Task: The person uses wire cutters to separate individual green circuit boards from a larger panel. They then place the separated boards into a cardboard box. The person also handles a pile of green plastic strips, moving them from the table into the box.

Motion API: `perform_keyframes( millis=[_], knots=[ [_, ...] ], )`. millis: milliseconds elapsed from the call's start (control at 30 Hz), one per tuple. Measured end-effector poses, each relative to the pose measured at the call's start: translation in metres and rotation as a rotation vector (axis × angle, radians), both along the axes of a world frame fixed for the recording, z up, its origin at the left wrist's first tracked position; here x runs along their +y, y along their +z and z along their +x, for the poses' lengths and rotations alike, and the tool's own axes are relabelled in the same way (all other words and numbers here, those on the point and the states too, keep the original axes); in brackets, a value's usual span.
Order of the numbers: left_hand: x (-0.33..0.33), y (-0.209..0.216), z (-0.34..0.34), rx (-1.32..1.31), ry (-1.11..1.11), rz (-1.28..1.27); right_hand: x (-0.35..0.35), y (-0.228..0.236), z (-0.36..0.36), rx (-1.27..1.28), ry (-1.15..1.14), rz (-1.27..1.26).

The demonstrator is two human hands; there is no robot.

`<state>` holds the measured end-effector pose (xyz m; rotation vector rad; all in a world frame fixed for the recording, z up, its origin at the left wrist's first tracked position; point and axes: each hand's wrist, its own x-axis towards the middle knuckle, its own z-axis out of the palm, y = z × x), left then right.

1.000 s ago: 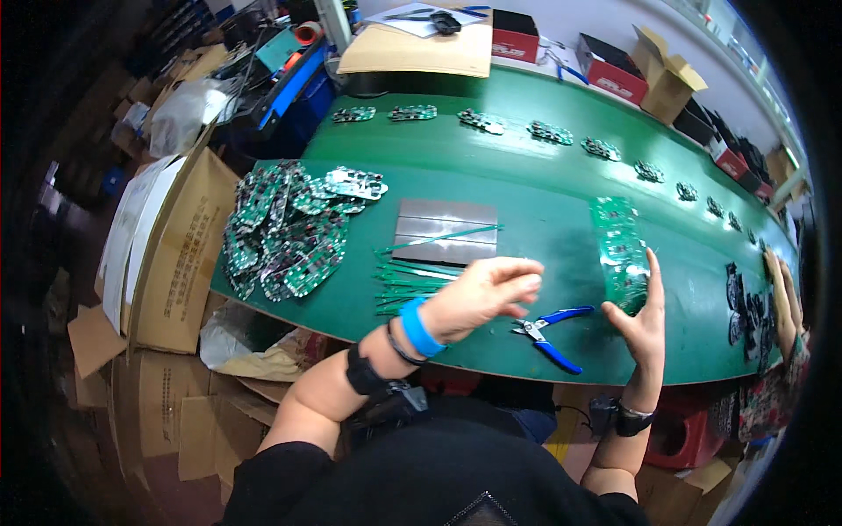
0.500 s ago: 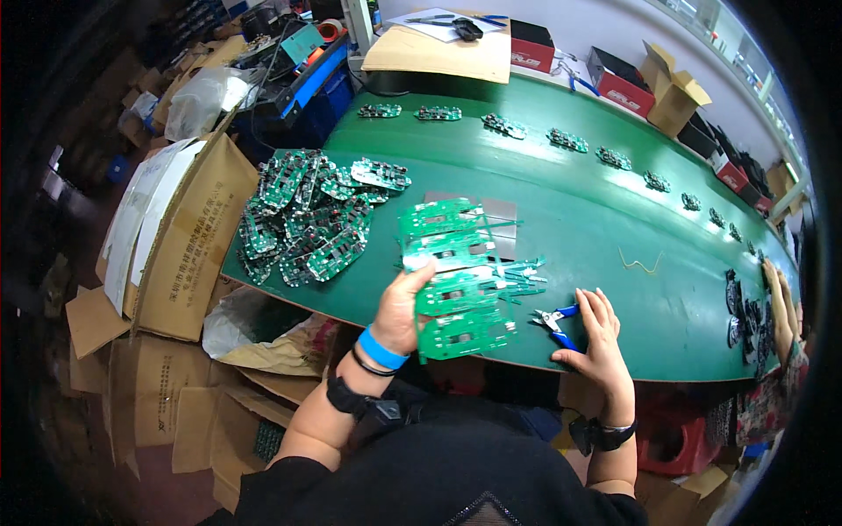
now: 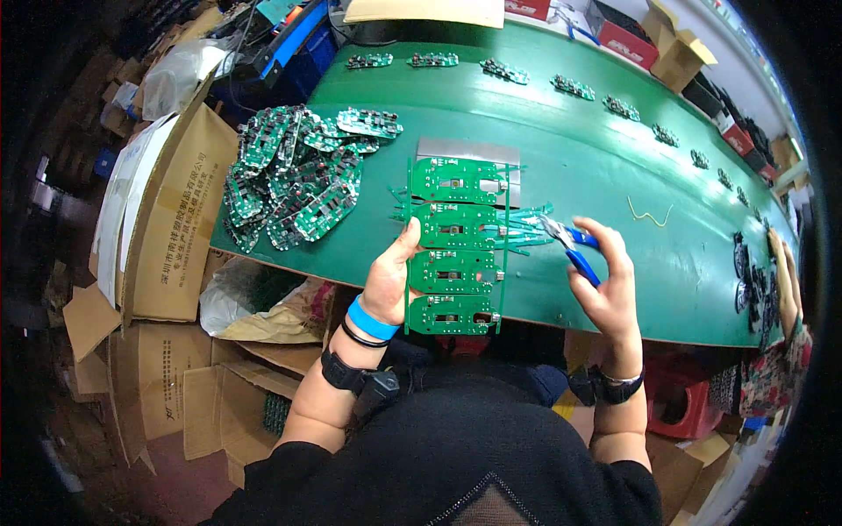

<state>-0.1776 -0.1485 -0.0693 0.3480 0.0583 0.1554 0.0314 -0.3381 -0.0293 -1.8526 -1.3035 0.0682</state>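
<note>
My left hand [image 3: 390, 276] grips the left edge of a green circuit board panel [image 3: 454, 259], its thumb on the front. The panel has several boards stacked one above another, joined by thin rails at both sides. In my right hand [image 3: 612, 285] is a pair of side cutters [image 3: 582, 266] with blue handles, fingers and thumb around them. The cutter jaws point toward the panel and are apart from it. Thin green offcut strips [image 3: 531, 230] lie between the panel and the cutters. Behind the panel's top is a grey metal plate [image 3: 469, 151], partly hidden.
A heap of populated circuit boards [image 3: 298, 180] lies on the green table [image 3: 561, 158] to the left. Single boards [image 3: 504, 72] stand in a row along the far side. Cardboard boxes [image 3: 189, 228] crowd the left. Another person's hand [image 3: 783, 272] is by black parts at far right.
My right hand has picked up the side cutters from the table. The panel in my left hand now faces me more squarely. The whole view has shifted, with the table's far end sitting higher.
</note>
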Motion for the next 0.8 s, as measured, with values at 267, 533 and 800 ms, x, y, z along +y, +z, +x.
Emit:
perform_keyframes(
  millis=[267,533,800],
  knots=[
    [-0.014,0.008,-0.001,0.145,0.110,0.148,0.040,0.026,-0.022,-0.439,-0.017,-0.083],
    [-0.021,0.018,-0.003,0.102,0.187,0.265,0.046,0.034,-0.027,-0.535,-0.028,-0.134],
    [-0.022,0.017,-0.003,0.147,0.211,0.390,0.042,0.032,-0.026,-0.576,-0.028,-0.167]
  ],
)
